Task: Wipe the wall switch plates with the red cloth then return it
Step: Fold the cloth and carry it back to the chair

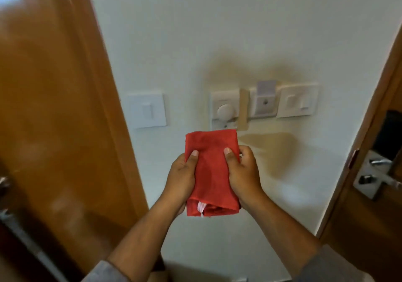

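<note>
Red and soft, the cloth (210,168) sits folded into a tall pad between your two hands, its long axis running from your wrists up toward the wall (239,31). Your left hand (181,181) grips its left edge with the thumb laid flat on the front face; your right hand (244,176) pinches the right edge the same way, fingers wrapped behind. A pale care label (201,209) pokes out of the folds at the bottom end.

What the next move turns on is this: the plates lie straight ahead and just above the top edge of the pad. The dial plate (224,108) is nearest, almost touching the cloth's upper edge in this view. To its right come a small holder (264,103) and then a two-rocker switch plate (298,102), closer to your right hand. A single-rocker switch plate (148,110) sits apart on the left, beside the wooden door frame (65,107), nearer your left hand.

The plates look like smooth, hard, off-white plastic, square with raised rockers and a round knob, so the cloth will need to work around edges. Brownish smudges stain the paint above and below the middle cluster. No plate appears wiped yet; I judge you are still readying the pad.
</note>
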A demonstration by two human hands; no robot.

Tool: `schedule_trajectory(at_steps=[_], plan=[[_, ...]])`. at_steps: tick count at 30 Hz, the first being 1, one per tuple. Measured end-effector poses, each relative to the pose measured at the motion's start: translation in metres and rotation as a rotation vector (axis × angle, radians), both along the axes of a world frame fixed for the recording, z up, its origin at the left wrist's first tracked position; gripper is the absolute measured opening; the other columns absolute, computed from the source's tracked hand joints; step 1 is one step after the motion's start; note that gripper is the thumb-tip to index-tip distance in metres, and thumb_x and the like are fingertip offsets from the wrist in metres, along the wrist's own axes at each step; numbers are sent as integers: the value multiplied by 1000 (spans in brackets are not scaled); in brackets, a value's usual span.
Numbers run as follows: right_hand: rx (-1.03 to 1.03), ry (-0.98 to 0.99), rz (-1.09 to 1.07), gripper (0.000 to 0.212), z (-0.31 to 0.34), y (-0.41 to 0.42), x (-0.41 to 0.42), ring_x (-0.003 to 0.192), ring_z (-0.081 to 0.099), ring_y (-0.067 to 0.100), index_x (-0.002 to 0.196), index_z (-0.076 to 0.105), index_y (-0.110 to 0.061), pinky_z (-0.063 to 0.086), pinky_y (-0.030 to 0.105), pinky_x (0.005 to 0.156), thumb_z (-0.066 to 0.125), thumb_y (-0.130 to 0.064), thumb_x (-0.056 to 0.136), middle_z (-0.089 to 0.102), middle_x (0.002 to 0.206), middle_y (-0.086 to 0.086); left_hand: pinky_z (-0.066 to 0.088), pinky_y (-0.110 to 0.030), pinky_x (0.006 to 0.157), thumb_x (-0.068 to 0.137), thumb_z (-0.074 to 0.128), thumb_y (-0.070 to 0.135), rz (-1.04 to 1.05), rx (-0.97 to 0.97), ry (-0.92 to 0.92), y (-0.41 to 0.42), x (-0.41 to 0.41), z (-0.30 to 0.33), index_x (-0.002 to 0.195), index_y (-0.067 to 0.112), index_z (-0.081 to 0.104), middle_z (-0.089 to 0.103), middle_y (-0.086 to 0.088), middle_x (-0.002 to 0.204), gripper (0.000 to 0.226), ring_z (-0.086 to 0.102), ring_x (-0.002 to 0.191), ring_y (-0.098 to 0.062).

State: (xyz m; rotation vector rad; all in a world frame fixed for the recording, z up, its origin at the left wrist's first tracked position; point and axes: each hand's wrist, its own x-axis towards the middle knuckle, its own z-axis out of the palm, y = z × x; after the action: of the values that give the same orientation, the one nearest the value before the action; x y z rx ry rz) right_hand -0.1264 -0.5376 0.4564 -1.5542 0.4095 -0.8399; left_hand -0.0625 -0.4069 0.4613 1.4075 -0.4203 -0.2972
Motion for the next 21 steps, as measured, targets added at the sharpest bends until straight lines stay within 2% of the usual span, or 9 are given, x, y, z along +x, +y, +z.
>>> schedule_trajectory(at_steps=[3,5,6,10,13,15,16,18,21], plan=[[6,30,0,9,-14,60,10,85,66,10,101,54,-31,50,23,65,56,-39,99,67,98,-7,60,-25,78,105,51,40,50,13,6,57,13,-15,112,28,69,81,7,104,22,77,98,-13],[-9,55,8,12,-25,96,19,84,65,8,104,54,-29,48,16,60,56,-40,99,65,97,-10,61,-29,82,106,51,39,72,29,15,93,21,-25,116,27,68,80,4,108,23,77,100,-14],[-12,68,18,12,-29,111,23,84,65,6,105,54,-30,47,13,59,55,-40,99,65,98,-10,62,-27,80,106,50,39,71,30,14,109,24,-32,117,27,67,80,6,107,24,76,100,-13],[1,137,86,14,-56,162,42,84,66,5,107,52,-32,50,16,60,54,-43,100,65,100,-10,60,-18,72,107,48,33,125,52,40,166,33,-61,112,28,67,81,14,98,21,76,95,-8],[9,225,149,21,-92,204,58,85,66,4,114,52,-31,51,12,58,52,-47,99,64,104,-10,62,-28,80,108,48,28,221,133,93,207,43,-95,105,24,67,80,3,97,20,75,95,-17],[13,301,196,25,-130,231,64,90,66,7,117,51,-31,54,18,66,51,-49,99,63,106,-12,61,-36,88,107,49,30,269,180,156,237,47,-130,107,25,66,76,-2,108,18,73,103,-21],[5,324,211,26,-149,242,67,92,65,8,117,50,-32,56,23,71,51,-50,99,62,106,-13,61,-35,88,107,50,32,279,202,172,249,48,-149,109,27,66,76,-1,111,17,73,104,-19],[36,417,241,25,-211,276,74,94,64,9,117,49,-31,56,30,77,51,-49,99,61,106,-14,62,-30,82,105,52,39,307,290,242,284,51,-209,108,33,65,76,4,109,15,75,100,-14],[43,521,264,24,-278,302,75,95,63,9,115,49,-32,53,27,75,52,-49,98,60,104,-16,60,-25,75,102,54,46,352,404,335,317,49,-270,100,41,65,78,14,98,13,74,91,0]])
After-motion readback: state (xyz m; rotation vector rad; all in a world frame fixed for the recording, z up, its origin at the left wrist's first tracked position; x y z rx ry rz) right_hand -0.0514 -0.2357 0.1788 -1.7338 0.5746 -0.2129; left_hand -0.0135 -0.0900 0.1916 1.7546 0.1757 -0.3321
